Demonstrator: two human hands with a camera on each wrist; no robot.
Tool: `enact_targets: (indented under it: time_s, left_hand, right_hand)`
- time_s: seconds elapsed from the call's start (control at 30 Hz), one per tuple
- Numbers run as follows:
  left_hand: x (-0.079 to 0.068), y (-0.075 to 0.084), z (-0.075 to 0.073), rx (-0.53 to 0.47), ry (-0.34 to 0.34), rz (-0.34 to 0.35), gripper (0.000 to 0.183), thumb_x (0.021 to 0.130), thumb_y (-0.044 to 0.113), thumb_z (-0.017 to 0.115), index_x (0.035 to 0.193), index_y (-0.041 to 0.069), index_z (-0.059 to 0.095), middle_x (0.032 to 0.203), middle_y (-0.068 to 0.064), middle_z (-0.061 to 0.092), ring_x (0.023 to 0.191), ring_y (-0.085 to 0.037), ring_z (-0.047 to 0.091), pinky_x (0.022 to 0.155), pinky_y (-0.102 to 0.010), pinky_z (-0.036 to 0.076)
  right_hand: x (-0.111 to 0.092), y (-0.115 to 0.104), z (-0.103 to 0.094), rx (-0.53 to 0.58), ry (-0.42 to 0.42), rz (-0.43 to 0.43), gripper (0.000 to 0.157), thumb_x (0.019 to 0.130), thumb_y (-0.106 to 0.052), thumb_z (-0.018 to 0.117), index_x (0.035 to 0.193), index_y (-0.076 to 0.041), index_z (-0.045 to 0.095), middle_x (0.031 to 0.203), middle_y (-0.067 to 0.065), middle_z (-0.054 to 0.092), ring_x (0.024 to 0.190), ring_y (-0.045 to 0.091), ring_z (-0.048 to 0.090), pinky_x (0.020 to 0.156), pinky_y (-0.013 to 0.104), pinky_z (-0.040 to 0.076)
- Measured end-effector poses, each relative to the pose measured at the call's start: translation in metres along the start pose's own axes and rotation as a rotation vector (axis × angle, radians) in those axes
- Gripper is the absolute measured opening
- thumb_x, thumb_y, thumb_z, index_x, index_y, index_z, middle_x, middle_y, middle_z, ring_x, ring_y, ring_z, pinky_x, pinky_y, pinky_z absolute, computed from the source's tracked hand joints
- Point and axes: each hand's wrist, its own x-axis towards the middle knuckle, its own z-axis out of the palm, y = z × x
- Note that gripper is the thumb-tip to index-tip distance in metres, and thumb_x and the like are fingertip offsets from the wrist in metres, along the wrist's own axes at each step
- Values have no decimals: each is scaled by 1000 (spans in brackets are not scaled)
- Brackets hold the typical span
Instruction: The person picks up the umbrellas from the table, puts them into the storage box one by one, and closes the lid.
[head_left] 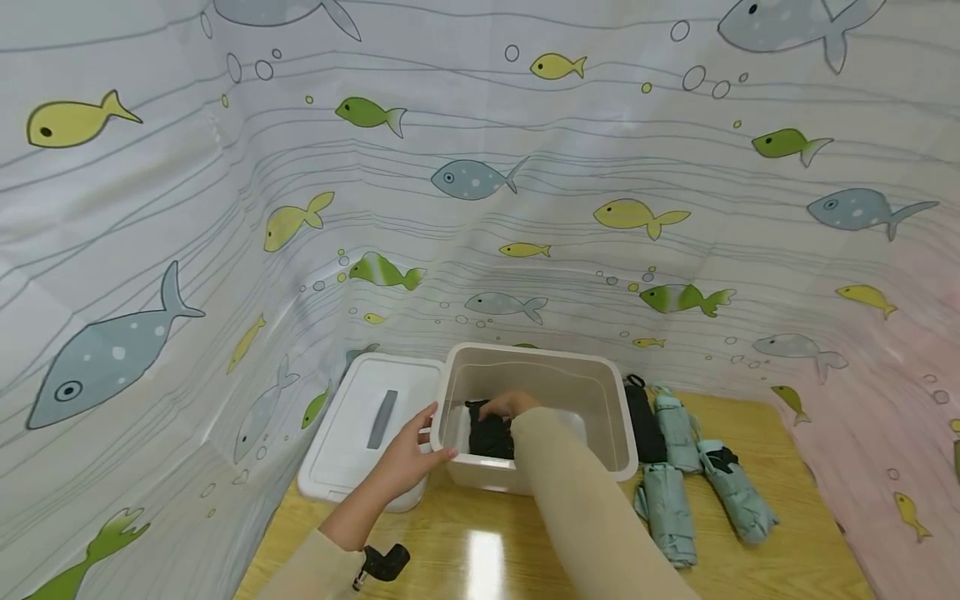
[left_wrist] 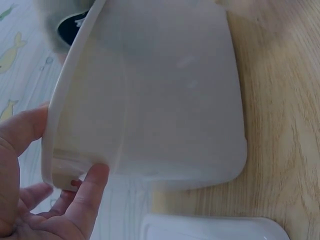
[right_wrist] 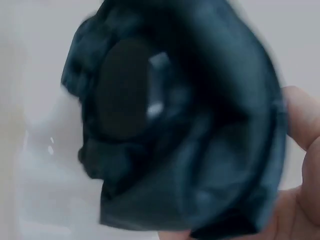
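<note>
A beige plastic storage box [head_left: 536, 353] stands on the wooden table. My left hand [head_left: 407, 460] grips its left front corner, with thumb and fingers on either side of the rim [left_wrist: 70, 75]. Inside the box, at its left end, my right hand [head_left: 512, 404] holds a black folded umbrella [head_left: 487, 437]. Close up in the right wrist view, the umbrella [right_wrist: 225, 145] has bunched dark fabric around an oval end, and fingers [right_wrist: 302, 117] lie along its side. The forearm hides part of the box's front.
The white lid [head_left: 337, 450] with a grey handle lies left of the box. On the right are several pale green folded umbrellas [head_left: 669, 512] and another black one [head_left: 643, 425]. A fish-patterned sheet [head_left: 480, 225] hangs behind and around the wooden table [head_left: 780, 467].
</note>
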Motion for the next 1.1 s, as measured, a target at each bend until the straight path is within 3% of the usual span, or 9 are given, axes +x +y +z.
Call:
enact_targets:
  time_s: [0.23, 0.53, 0.83, 1.1]
  left_hand:
    - [1, 0, 1, -14, 4, 4, 89, 87, 26, 81, 157, 6, 29, 141, -23, 48, 124, -45, 53, 89, -50, 54]
    - [0, 1, -1, 6, -5, -7, 90, 88, 29, 80, 158, 8, 29, 144, -25, 45, 126, -46, 51, 91, -54, 52]
    - [-1, 3, -3, -1, 5, -10, 92, 86, 34, 81, 158, 9, 29, 145, -25, 45, 126, -46, 51, 92, -54, 52]
    - [-2, 0, -1, 10, -7, 4, 93, 87, 36, 80, 158, 7, 28, 144, -26, 45, 125, -46, 51, 91, -54, 53]
  right_hand:
    - [9, -6, 10, 43, -4, -7, 58, 88, -32, 70, 130, 5, 55, 127, 18, 58, 109, 34, 60, 91, 42, 52]
    - [21, -5, 17, -63, -18, 11, 53, 86, -37, 74, 121, 1, 63, 106, 15, 68, 95, 29, 65, 84, 42, 55]
    - [29, -4, 15, -128, -22, 16, 56, 87, -39, 72, 126, 1, 62, 98, 15, 71, 100, 31, 64, 90, 44, 53]
    - [25, -5, 14, -142, -53, 14, 52, 90, -36, 71, 122, 4, 63, 107, 18, 68, 104, 31, 62, 94, 44, 51]
